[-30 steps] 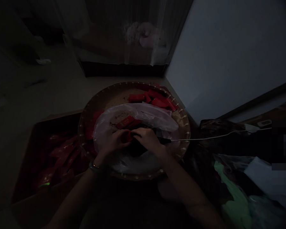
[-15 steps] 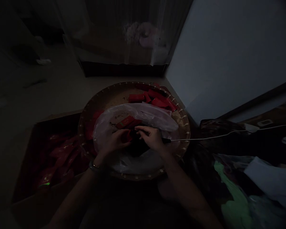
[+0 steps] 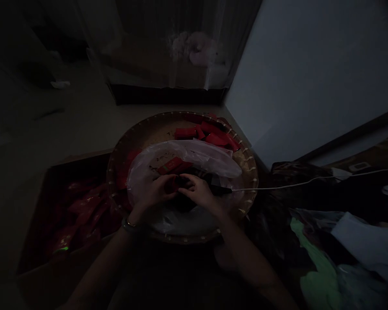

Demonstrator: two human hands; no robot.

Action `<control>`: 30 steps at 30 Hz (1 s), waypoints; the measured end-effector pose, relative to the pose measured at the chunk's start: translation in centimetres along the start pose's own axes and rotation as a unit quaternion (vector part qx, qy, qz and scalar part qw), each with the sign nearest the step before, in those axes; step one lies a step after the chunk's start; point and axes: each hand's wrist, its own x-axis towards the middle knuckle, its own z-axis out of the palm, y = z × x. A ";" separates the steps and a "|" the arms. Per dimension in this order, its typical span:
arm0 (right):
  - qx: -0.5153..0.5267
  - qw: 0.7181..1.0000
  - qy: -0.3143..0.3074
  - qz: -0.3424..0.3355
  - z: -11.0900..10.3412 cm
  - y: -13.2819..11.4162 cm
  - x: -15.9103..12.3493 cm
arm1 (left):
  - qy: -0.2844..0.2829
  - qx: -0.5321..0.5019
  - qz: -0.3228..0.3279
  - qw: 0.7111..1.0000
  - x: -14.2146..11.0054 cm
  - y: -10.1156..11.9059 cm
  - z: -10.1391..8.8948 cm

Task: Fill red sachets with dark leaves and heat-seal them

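Observation:
My left hand (image 3: 158,189) is closed around a small red packet (image 3: 172,184), its mouth turned toward the right. At that packet's right edge, the fingers and thumb of my right hand (image 3: 197,189) are curled in and appear to grip it. Beneath both hands is a dark object (image 3: 220,189) with a white cable running off to the right; its shape is mostly lost in shadow. Just beyond my fingers another red packet (image 3: 171,165) lies on a clear plastic bag (image 3: 213,159), among scattered dark crumbs. All this rests in a round woven bamboo tray (image 3: 139,129).
More red packets (image 3: 215,134) are heaped at the tray's far right. A box (image 3: 35,215) of shiny red packets stands on the left. The white cable (image 3: 278,187) crosses to the right, above clothes and bags (image 3: 323,262). A wall (image 3: 310,77) rises at the right.
My right hand has come down and slightly left, from a pinch above the red packet to its edge. My left hand has stayed nearly in place with the packet.

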 end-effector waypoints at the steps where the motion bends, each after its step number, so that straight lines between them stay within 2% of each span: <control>1: 0.000 1.000 0.007 0.000 0.3 0.0 0.0 | -0.001 0.002 0.003 1.000 0.0 0.0 0.0; 6: -0.016 0.998 0.053 -0.029 0.8 -0.1 0.1 | 0.009 0.041 0.028 0.999 0.0 -0.4 0.5; 13: -0.063 0.986 0.126 -0.086 -0.2 -1.2 -0.1 | 0.000 0.038 0.030 0.999 -0.1 -0.2 0.3; 18: -0.110 0.990 0.063 -0.064 0.6 -0.8 -0.1 | 0.002 0.043 0.036 0.998 0.1 0.3 0.3; 21: -0.105 0.992 0.050 -0.049 1.2 -0.2 0.1 | -0.010 0.055 0.036 0.998 0.2 0.6 0.4; 26: -0.078 0.995 0.059 -0.028 -0.1 0.3 0.6 | -0.033 0.015 -0.042 0.998 0.2 1.0 -0.1; 30: -0.041 0.998 0.051 -0.003 -2.1 0.4 0.6 | -0.099 -0.111 -0.123 0.981 0.3 1.3 -0.5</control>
